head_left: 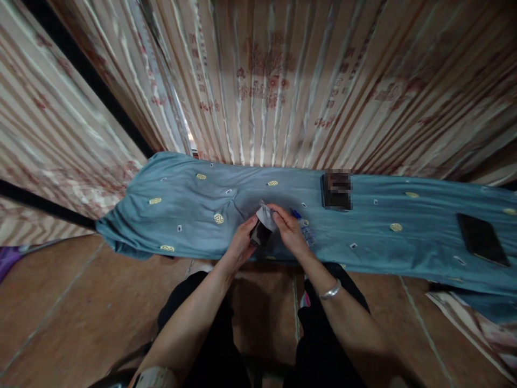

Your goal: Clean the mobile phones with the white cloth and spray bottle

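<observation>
My left hand point(241, 236) is wrapped round a small dark box point(260, 235) held tilted above the near part of the blue cloth. A pale grey cloth or wipe point(265, 214) lies over the box's upper end. With closed fingers, my right hand point(287, 229) pinches the edge of this pale piece. Just beyond the right wrist lies a clear bottle point(307, 234) with a blue top, partly hidden by the hand. Farther back to the right, a dark box-shaped stack point(337, 191) sits on the cloth, its top blurred out.
A blue cloth point(194, 205) with yellow patterns covers the long narrow surface. At the far right lies a black phone point(482, 240). Patterned curtains point(266, 81) hang behind it, and dark bars point(92, 81) slant at the left. Tiled floor point(60, 302) shows below.
</observation>
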Tool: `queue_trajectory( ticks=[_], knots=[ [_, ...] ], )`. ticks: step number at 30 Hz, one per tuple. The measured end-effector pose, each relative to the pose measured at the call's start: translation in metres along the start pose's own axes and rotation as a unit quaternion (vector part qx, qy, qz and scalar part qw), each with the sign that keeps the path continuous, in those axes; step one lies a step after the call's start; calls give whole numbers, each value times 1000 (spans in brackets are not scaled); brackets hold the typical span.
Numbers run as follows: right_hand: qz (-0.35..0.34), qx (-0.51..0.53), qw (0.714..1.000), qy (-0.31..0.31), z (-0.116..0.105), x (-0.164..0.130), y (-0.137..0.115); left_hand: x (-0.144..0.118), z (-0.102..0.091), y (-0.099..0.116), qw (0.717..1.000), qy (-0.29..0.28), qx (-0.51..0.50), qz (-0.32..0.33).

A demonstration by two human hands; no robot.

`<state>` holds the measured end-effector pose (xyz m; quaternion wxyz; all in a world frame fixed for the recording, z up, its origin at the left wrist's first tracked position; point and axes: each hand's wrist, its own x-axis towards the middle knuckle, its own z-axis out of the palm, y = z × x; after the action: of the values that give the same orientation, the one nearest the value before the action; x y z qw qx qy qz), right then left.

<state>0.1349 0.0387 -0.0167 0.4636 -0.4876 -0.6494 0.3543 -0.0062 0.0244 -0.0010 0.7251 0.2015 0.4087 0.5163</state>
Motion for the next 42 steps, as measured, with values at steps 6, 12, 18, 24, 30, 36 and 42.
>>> queue_trajectory(
  ticks=[6,12,18,24,30,36,42],
  knots=[
    [7,6,1000,2,-4,0,-2,0,3,5,999,31,-31,-18],
    [8,22,1000,21,-6,2,2,-2,9,14,995,57,-74,-38],
    [-16,-50,998,24,3,-4,3,5,7,13,991,55,-108,-52],
    [-79,-179,980,35,25,-13,0,10,14,13,988,58,-139,-15],
    [-145,-211,966,14,40,-26,-2,21,5,12,983,97,-152,43],
    [-207,-193,959,-19,46,-44,-2,24,-2,14,978,110,-164,65],
    [-173,-204,964,1,30,-29,6,20,12,-2,982,87,-165,42]
  ],
)
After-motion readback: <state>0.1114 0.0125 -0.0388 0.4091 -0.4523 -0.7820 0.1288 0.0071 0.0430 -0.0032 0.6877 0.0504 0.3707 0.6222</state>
